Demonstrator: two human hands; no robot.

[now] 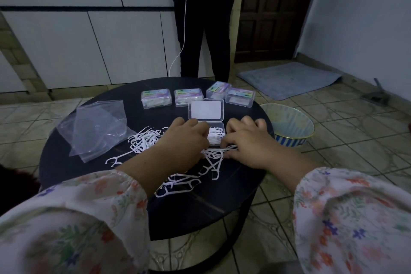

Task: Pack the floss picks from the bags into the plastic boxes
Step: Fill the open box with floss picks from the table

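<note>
White floss picks lie scattered over the middle of the round black table. An open clear plastic box holds some picks, and its lid is folded back. My left hand reaches over the box's left side with curled fingers, which seem to hold picks. My right hand pinches a small bunch of picks just in front of the box. Several closed, labelled boxes stand in a row at the far edge. Empty clear bags lie at the left.
A person in dark clothes stands just beyond the table, with a white cable hanging beside. A striped bowl sits on the tiled floor at the right of the table. A grey mat lies further back.
</note>
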